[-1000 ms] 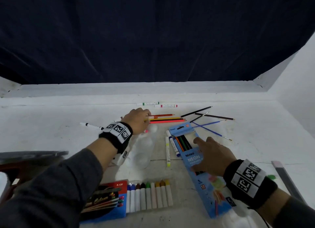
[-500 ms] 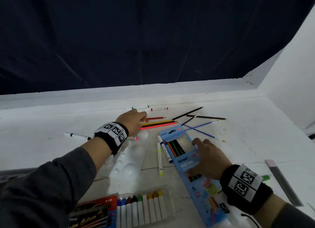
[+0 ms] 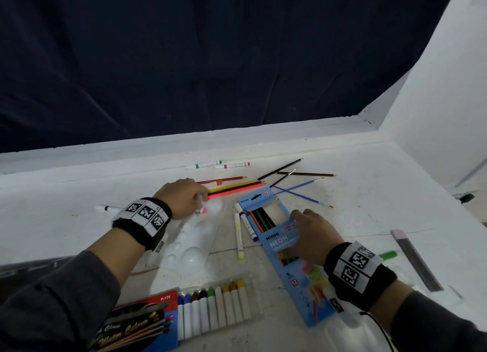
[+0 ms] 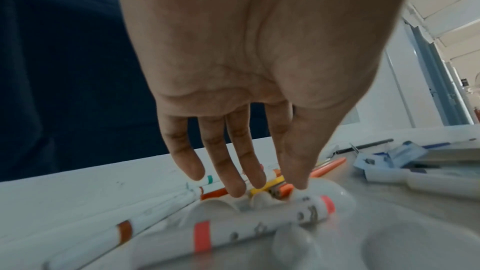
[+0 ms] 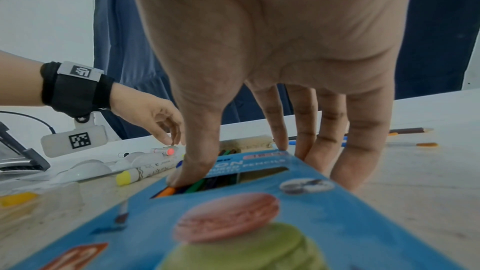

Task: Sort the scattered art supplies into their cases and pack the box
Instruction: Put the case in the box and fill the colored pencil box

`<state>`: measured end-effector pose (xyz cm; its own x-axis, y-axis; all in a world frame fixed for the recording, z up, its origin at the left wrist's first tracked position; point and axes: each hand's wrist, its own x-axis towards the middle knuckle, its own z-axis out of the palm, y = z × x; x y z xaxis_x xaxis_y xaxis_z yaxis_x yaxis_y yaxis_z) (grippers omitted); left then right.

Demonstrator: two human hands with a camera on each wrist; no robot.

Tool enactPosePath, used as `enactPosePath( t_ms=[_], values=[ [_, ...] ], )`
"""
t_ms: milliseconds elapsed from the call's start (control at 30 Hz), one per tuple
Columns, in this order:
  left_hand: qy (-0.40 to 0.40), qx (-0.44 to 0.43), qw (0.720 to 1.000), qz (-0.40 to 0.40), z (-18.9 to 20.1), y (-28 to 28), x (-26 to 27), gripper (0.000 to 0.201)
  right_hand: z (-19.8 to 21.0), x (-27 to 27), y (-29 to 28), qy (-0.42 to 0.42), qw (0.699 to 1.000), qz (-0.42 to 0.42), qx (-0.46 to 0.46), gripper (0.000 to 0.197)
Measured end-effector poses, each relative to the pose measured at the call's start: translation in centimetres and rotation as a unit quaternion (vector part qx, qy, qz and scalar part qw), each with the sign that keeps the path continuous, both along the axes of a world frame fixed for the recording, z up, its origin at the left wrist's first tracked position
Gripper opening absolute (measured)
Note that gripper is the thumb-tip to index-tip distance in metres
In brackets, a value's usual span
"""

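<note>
Left hand (image 3: 181, 197), at centre-left of the head view, reaches down with fingers (image 4: 235, 184) straight and loosely spread, tips touching the ends of the loose orange, yellow and red coloured pencils (image 3: 234, 187) and the rim of the clear plastic paint palette (image 3: 195, 235); it grips nothing. A white marker with a pink cap (image 4: 262, 227) lies just below those fingertips, across the palette.

Right hand (image 3: 313, 235), lower right of centre, holds the flat blue cardboard pencil box (image 3: 283, 246) against the white table (image 3: 369, 193): thumb (image 5: 192, 163) on its cut-out window over the pencils inside, the other fingers down along its far edge. The box's flap is open at the upper end.

A clear case of oil pastels (image 3: 213, 312) sits at the bottom of the frame.
</note>
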<state>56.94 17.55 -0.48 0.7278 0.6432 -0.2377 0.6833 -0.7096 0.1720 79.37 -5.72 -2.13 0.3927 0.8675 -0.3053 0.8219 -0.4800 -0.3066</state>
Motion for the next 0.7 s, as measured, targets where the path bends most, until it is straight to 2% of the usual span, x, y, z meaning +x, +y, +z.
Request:
enactPosePath(
  t_ms=[100, 167, 467, 700],
  values=[
    [0.006, -0.024, 1.000, -0.010, -0.6, -0.3, -1.4, 0.039, 0.0, -0.2, 0.0, -0.005, 1.000, 0.001, -0.001, 0.082],
    [-0.014, -0.028, 0.999, -0.015, -1.1, -0.5, -1.8, 0.045, 0.0, -0.3, -0.1, -0.010, 1.000, 0.000, -0.003, 0.080],
    [-0.092, -0.047, 0.994, 0.031, -1.3, -0.4, -1.4, 0.034, -0.1, -0.6, -0.5, -0.027, 1.000, 0.003, -0.010, 0.077],
    [-0.042, 0.005, 0.996, 0.083, -1.5, 1.7, 2.3, 0.027, 0.3, -0.7, -0.1, -0.036, 0.999, 0.010, -0.020, 0.077]
  ],
)
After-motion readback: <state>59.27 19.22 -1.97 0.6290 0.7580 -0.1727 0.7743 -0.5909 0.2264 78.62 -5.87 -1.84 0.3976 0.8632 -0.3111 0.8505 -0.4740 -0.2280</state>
